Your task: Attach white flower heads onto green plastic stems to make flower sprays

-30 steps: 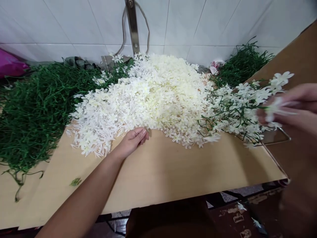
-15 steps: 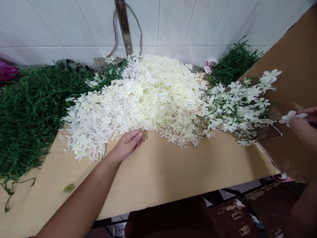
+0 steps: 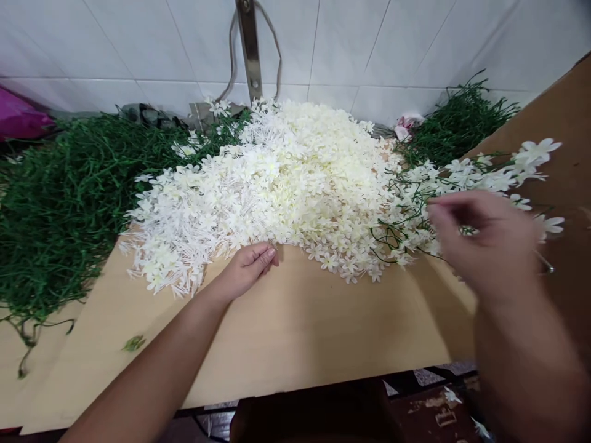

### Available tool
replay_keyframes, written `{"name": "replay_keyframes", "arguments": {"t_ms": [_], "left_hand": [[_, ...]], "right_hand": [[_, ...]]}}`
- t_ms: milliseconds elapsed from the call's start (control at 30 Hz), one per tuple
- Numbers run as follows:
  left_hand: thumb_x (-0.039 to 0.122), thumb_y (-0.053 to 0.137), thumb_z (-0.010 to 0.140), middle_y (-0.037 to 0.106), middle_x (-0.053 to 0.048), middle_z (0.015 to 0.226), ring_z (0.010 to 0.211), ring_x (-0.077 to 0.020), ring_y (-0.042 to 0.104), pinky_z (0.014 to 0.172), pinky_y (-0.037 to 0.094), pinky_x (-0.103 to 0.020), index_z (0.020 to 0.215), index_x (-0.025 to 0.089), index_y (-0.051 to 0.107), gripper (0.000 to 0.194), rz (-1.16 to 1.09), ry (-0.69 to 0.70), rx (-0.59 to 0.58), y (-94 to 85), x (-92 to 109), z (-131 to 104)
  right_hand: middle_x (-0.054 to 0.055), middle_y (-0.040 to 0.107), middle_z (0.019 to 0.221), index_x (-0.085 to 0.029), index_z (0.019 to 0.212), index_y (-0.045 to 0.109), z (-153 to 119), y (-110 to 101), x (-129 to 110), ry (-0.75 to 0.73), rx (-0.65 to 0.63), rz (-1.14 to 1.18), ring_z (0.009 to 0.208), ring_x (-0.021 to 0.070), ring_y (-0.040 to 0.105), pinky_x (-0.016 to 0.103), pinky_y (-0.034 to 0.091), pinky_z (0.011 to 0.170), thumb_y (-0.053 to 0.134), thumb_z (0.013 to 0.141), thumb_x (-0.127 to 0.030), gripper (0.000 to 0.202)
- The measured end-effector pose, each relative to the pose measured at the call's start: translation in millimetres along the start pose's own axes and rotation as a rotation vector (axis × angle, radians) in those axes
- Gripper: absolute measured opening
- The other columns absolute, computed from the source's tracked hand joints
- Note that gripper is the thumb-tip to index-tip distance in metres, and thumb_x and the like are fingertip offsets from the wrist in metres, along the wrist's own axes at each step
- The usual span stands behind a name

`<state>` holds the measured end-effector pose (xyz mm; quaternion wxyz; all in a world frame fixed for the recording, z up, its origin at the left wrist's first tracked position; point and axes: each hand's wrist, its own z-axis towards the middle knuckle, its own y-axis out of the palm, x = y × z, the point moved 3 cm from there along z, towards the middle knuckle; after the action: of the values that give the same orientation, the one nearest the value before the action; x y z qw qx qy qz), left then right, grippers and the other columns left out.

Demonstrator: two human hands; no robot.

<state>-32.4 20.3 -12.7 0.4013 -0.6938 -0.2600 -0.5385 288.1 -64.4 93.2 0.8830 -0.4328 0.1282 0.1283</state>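
My left hand (image 3: 256, 263) rests at the front edge of a heap of white artificial flowers (image 3: 300, 178). Its fingers are closed in a pinch; whatever they hold is hidden. Over the right end of the heap hovers my right hand (image 3: 492, 243), slightly blurred, thumb and forefinger tips brought together in a loop with nothing visible between them. Behind and beyond it lie white flowers with green stems (image 3: 503, 175). A single white flower (image 3: 550, 226) shows just right of that hand, near a bent metal wire (image 3: 545, 261) by the cardboard.
Green artificial stems (image 3: 60, 203) are heaped at left, with a smaller bunch (image 3: 462, 120) at back right. A cardboard panel (image 3: 570, 154) rises at right. A metal bar (image 3: 249, 49) stands against the tiled wall. One small green piece (image 3: 133, 343) lies on the tabletop (image 3: 295, 332).
My right hand has moved left from the metal wire to above the stemmed flowers, leaving the white flower it held behind. My left hand keeps its place; the view has shifted slightly.
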Motion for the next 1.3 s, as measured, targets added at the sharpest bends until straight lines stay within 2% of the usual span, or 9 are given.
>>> {"name": "replay_keyframes", "arguments": {"t_ms": [67,167,267,333,467,700,967,1133,1300], "left_hand": [[0.062,0.048,0.086,0.042,0.003,0.055,0.051,-0.0087,0.037,0.047,0.028,-0.021,0.069,0.016,0.057,0.05,-0.016,0.003,0.0,0.7,1.0,-0.4],[0.061,0.049,0.086,0.043,0.004,0.055,0.051,-0.0086,0.037,0.046,0.028,-0.02,0.069,0.016,0.057,0.049,-0.034,0.02,-0.005,1.0,0.8,-0.1],[0.059,0.047,0.088,0.043,0.004,0.056,0.052,-0.0087,0.038,0.047,0.03,-0.021,0.071,0.016,0.057,0.047,-0.014,0.028,-0.021,0.3,-1.1,0.6],[0.057,0.046,0.089,0.042,0.004,0.056,0.051,-0.0087,0.038,0.047,0.03,-0.021,0.071,0.016,0.057,0.046,-0.002,0.024,-0.035,-0.3,-2.5,1.1],[0.054,0.044,0.091,0.043,0.004,0.058,0.053,-0.0091,0.039,0.048,0.031,-0.021,0.073,0.016,0.057,0.044,0.006,0.024,-0.057,-0.4,-3.8,2.4],[0.053,0.044,0.09,0.044,0.003,0.058,0.054,-0.0096,0.042,0.05,0.032,-0.021,0.073,0.015,0.057,0.044,0.01,0.03,-0.044,-0.2,-2.6,3.8],[0.054,0.045,0.089,0.046,0.003,0.06,0.055,-0.0095,0.042,0.051,0.034,-0.021,0.074,0.016,0.057,0.043,0.01,-0.001,-0.035,0.2,-3.1,3.9],[0.053,0.045,0.089,0.045,0.003,0.059,0.054,-0.0093,0.042,0.05,0.033,-0.021,0.073,0.016,0.057,0.042,0.002,-0.006,-0.032,0.5,-2.9,4.2],[0.052,0.045,0.089,0.046,0.002,0.059,0.055,-0.0095,0.042,0.051,0.033,-0.021,0.073,0.016,0.057,0.042,-0.009,-0.008,-0.033,0.5,-3.7,4.6]], "right_hand": [[0.008,0.065,0.082,-0.021,0.093,0.064,17.5,55.0,-40.7,-0.179,-0.119,0.088,0.07,0.0201,0.061,0.037,0.05,0.066,0.056,0.088,-0.027,0.012],[0.014,0.065,0.097,-0.015,0.107,0.063,33.6,113.7,-83.2,-0.252,-0.261,0.045,0.093,0.0271,0.061,0.04,0.051,0.081,0.058,0.087,-0.025,0.023],[0.021,0.061,0.11,-0.009,0.115,0.061,42.5,147.0,-97.0,-0.213,-0.409,-0.083,0.105,0.0344,0.055,0.045,0.049,0.085,0.068,0.08,-0.028,0.04],[0.02,0.061,0.109,-0.01,0.111,0.064,46.7,158.4,-93.9,-0.183,-0.476,-0.142,0.103,0.034,0.056,0.044,0.05,0.082,0.067,0.079,-0.023,0.034],[0.016,0.065,0.1,-0.011,0.103,0.067,57.9,158.7,-74.1,-0.122,-0.446,-0.084,0.089,0.028,0.06,0.04,0.049,0.078,0.06,0.081,-0.016,0.023],[0.01,0.064,0.092,-0.012,0.101,0.066,84.4,140.7,-39.8,0.028,-0.304,0.192,0.075,0.0201,0.058,0.038,0.049,0.07,0.073,0.069,-0.023,0.034],[0.007,0.064,0.084,-0.015,0.092,0.067,80.0,141.7,-33.2,0.172,-0.267,0.432,0.076,0.0198,0.062,0.036,0.053,0.069,0.061,0.068,-0.008,0.025],[0.007,0.067,0.083,-0.017,0.09,0.067,77.6,145.4,-29.9,0.171,-0.204,0.546,0.076,0.0198,0.064,0.038,0.054,0.073,0.058,0.071,-0.009,0.023],[0.003,0.062,0.072,-0.017,0.082,0.065,79.8,144.9,-30.8,0.129,-0.102,0.514,0.064,0.0154,0.058,0.033,0.051,0.064,0.058,0.071,-0.011,0.014]]}}
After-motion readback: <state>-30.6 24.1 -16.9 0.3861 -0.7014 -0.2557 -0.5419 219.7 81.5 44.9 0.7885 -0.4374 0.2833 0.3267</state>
